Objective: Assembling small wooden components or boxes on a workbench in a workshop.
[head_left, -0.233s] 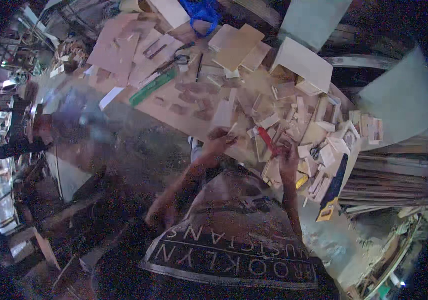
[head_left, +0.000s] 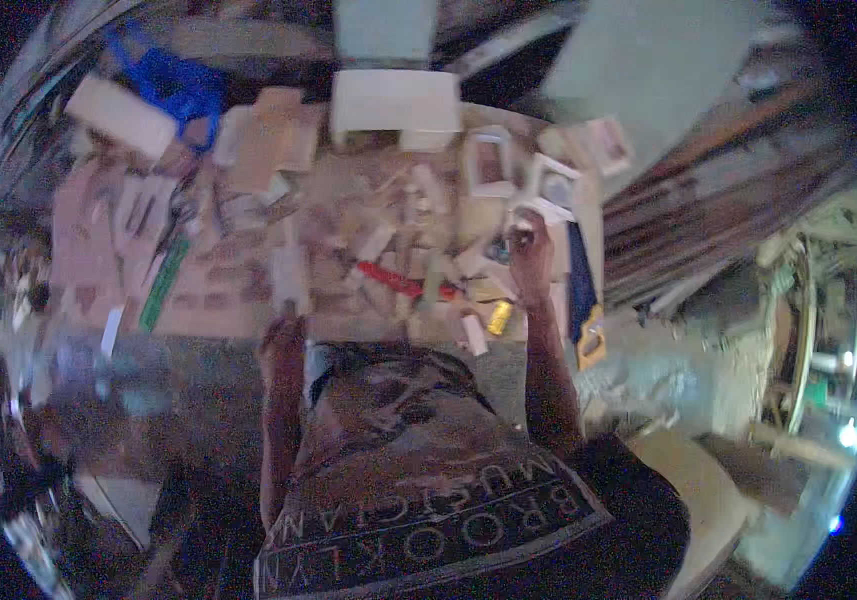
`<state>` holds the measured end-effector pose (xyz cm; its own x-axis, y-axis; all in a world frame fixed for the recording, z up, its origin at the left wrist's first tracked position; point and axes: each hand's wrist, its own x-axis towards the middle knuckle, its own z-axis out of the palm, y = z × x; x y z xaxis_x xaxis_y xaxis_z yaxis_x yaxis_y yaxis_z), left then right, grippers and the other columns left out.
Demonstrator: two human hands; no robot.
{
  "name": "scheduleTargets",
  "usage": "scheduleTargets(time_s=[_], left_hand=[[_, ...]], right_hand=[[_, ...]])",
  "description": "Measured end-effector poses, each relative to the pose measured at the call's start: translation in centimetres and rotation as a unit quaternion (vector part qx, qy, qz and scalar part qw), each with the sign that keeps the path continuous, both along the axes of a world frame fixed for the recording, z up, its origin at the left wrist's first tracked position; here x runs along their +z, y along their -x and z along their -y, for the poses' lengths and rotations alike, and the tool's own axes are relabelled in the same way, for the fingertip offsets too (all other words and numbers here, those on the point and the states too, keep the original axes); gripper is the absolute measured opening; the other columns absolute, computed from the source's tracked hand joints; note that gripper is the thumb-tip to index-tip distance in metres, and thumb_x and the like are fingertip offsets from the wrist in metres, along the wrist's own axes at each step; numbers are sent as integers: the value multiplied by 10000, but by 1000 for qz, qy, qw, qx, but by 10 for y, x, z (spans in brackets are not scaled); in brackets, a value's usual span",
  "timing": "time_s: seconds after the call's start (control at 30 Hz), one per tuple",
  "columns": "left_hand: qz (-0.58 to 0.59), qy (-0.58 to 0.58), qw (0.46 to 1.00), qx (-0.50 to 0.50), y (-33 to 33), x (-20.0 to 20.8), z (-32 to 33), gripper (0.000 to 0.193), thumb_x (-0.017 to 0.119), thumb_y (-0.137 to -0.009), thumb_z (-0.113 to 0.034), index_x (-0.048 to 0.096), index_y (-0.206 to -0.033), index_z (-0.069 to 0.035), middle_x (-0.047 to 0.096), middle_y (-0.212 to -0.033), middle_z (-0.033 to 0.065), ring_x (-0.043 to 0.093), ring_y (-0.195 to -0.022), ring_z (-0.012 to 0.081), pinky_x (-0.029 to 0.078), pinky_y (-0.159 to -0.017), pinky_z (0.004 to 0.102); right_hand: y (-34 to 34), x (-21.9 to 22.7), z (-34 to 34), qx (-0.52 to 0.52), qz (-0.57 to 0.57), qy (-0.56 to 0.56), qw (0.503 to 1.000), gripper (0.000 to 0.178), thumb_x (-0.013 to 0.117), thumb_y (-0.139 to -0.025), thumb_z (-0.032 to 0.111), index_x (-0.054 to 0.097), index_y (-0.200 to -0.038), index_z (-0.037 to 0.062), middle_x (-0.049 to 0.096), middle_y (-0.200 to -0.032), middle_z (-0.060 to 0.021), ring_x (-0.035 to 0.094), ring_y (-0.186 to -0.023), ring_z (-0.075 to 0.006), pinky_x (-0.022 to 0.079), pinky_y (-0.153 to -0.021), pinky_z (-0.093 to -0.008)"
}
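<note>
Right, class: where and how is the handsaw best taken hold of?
Probably by its yellow handle, coming from the near side with the right hand. The handsaw lies with that looped handle nearest, around the bench's near right corner, its dark blade pointing away.

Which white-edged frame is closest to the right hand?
The grey-centred frame, just beyond the right hand. The brown-centred frame, left, and pinkish frame, right, sit farther away.

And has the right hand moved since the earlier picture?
Yes. Judged against the saw lying at the right, the right hand has shifted rightward and farther from the body, nearer the saw and away from the red object.
</note>
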<state>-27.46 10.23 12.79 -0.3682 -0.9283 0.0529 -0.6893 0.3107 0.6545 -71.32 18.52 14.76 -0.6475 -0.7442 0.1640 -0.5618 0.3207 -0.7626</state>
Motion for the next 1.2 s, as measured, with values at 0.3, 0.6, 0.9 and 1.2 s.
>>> scheduleTargets(time_s=[0.3, 0.6, 0.9, 1.2], left_hand=[[-457, -299, 808, 222, 12, -18, 30, 293, 614, -887, -95, 572, -1154, 18, 637, -1069, 147, 629, -944, 240, 536, -787, 357], [-494, -326, 770, 236, 59, 56, 24, 304, 628, -877, -60, 557, -1154, 41, 632, -1075, 153, 644, -928, 244, 549, -823, 349], [-526, -345, 747, 216, 39, 36, 17, 258, 620, -890, -99, 563, -1105, 32, 626, -1063, 112, 624, -952, 203, 516, -842, 314], [-591, -366, 672, 256, 1, 25, 18, 280, 567, -937, -180, 608, -1171, -33, 648, -1080, 49, 616, -926, 145, 493, -796, 267]], right_hand=[[144, 12, 0, 51, -209, -114, 970, 430, 667, -820, 133, 450, -1181, 42, 653, -1001, -214, 633, -868, -427, 527, -746, -466], [218, -27, 8, 263, -294, -358, 847, 501, 517, -906, 486, 566, -1227, 104, 628, -1142, -187, 590, -1039, -411, 472, -889, -490], [285, -41, 4, 331, -108, -333, 877, 516, 498, -930, 420, 524, -1314, 76, 556, -1284, -178, 541, -1167, -325, 425, -980, -379], [153, 27, 25, 111, -161, -158, 968, 356, 592, -902, 179, 560, -1234, 56, 611, -1096, -123, 601, -954, -234, 501, -790, -322]])
